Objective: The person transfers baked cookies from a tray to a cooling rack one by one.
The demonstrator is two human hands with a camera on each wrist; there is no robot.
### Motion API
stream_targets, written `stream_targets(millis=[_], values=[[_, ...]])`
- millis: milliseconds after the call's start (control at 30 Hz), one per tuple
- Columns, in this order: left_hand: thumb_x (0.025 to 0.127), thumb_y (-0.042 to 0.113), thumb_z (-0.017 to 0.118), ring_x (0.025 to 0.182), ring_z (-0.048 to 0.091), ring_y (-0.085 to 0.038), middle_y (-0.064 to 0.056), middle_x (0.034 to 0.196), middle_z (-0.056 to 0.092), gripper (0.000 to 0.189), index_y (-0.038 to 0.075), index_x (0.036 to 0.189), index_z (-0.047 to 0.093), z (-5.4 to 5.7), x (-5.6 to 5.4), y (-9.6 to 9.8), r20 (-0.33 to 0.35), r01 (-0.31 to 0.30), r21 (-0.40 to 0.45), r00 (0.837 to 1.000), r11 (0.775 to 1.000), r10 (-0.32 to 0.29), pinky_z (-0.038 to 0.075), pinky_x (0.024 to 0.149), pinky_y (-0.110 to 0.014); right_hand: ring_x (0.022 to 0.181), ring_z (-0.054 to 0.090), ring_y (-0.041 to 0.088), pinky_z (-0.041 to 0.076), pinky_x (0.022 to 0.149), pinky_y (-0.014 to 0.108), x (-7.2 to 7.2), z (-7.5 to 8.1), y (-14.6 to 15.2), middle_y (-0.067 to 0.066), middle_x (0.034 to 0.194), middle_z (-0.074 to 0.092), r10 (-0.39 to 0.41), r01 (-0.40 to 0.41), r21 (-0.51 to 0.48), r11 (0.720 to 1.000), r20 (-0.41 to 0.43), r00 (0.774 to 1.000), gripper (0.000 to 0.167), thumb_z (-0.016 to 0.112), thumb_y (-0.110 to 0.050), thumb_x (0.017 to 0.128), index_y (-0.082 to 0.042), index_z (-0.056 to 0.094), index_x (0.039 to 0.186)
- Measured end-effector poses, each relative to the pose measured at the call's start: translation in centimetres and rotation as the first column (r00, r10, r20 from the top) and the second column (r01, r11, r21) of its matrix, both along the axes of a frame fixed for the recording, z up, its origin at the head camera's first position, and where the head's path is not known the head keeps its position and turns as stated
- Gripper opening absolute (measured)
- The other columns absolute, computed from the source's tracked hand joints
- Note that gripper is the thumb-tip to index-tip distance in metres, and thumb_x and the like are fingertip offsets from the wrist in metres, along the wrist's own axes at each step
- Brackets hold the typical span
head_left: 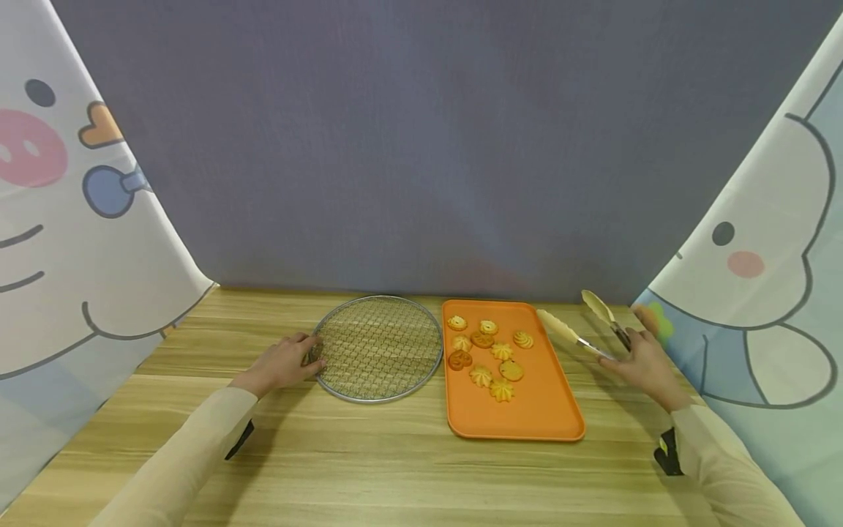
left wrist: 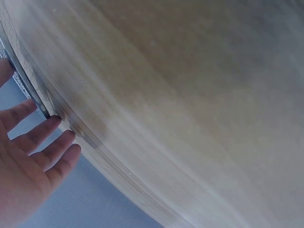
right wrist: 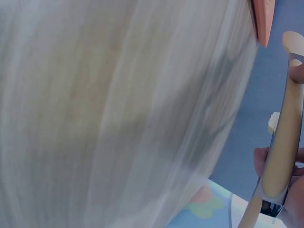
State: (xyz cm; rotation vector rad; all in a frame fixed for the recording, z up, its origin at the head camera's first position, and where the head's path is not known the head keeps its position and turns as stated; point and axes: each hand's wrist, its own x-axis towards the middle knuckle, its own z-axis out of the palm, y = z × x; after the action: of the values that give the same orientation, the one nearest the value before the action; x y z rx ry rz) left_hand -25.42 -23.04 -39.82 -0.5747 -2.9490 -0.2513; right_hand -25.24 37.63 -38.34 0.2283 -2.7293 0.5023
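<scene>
In the head view, a round wire cooling rack (head_left: 380, 350) lies on the wooden table, left of an orange tray (head_left: 533, 410). My left hand (head_left: 283, 362) is at the rack's left rim; the left wrist view shows its fingers (left wrist: 45, 130) spread and fairly straight, the tips at the metal edge. My right hand (head_left: 648, 369) grips a pair of tongs (head_left: 579, 340) beside the tray's right edge. The tongs' cream-coloured tips are spread apart and point toward the back left, with nothing between them. Part of the grip is cut off in the right wrist view.
Several cookies (head_left: 502, 352) of different shapes, some pale and piped, some brown, lie on the back and middle of the tray. A grey cloth wall (head_left: 408, 146) stands behind the table (head_left: 369, 468). Printed cartoon panels (head_left: 751, 322) flank both sides.
</scene>
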Motion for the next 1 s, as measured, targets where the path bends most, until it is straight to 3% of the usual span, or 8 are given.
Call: stream_targets(millis=[167,300,633,833,1000], values=[[0.087,0.034,0.059,0.099,0.055,-0.048,-0.028,0.119,0.053,0.050,0.003,0.126,0.052,0.1,0.1,0.0,0.006,0.000,0.001,1.000,1.000,0.000,0.048,0.079,-0.058,0.091,0.048,0.050,0.042,0.073,0.060,0.1,0.5,-0.4,0.041,0.106,0.046,0.021,-0.021,-0.006,1.000,0.012,1.000,0.070,0.075,-0.023,0.069,0.023,0.046,0.112],[0.087,0.034,0.059,0.100,0.054,-0.049,-0.030,0.120,0.052,0.051,0.003,0.127,0.051,0.1,0.1,0.1,0.016,0.000,0.005,1.000,1.000,0.000,0.047,0.080,-0.059,0.086,0.050,0.048,0.043,0.071,0.059,0.0,0.8,-0.6,0.039,0.104,0.046,0.042,-0.042,-0.012,0.999,-0.029,0.999,0.067,0.076,-0.019,0.066,0.021,0.047,0.112],[0.087,0.034,0.060,0.101,0.054,-0.048,-0.029,0.120,0.052,0.050,0.002,0.125,0.052,0.1,0.0,0.1,0.008,-0.001,0.005,1.000,1.000,0.001,0.047,0.081,-0.058,0.076,0.050,0.032,0.043,0.061,0.043,0.1,1.8,-1.1,0.027,0.088,0.052,0.116,-0.113,0.031,0.993,-0.104,0.988,0.061,0.080,-0.016,0.061,0.015,0.054,0.107],[0.087,0.034,0.060,0.102,0.053,-0.049,-0.029,0.120,0.052,0.051,0.003,0.126,0.051,0.0,0.0,0.1,0.014,-0.003,0.003,1.000,1.000,0.003,0.047,0.080,-0.059,0.086,0.050,0.036,0.045,0.067,0.049,0.3,2.2,-1.5,0.028,0.098,0.054,0.161,-0.155,0.078,0.985,-0.070,0.984,0.062,0.081,-0.019,0.061,0.013,0.057,0.109],[0.087,0.034,0.060,0.102,0.053,-0.049,-0.028,0.119,0.052,0.050,0.003,0.126,0.052,0.0,0.1,0.0,0.007,0.005,0.006,1.000,1.000,-0.005,0.047,0.080,-0.059,0.086,0.054,0.039,0.047,0.069,0.051,0.5,2.4,-2.0,0.029,0.097,0.056,0.184,-0.173,0.131,0.976,-0.078,0.980,0.061,0.081,-0.020,0.059,0.013,0.059,0.106]])
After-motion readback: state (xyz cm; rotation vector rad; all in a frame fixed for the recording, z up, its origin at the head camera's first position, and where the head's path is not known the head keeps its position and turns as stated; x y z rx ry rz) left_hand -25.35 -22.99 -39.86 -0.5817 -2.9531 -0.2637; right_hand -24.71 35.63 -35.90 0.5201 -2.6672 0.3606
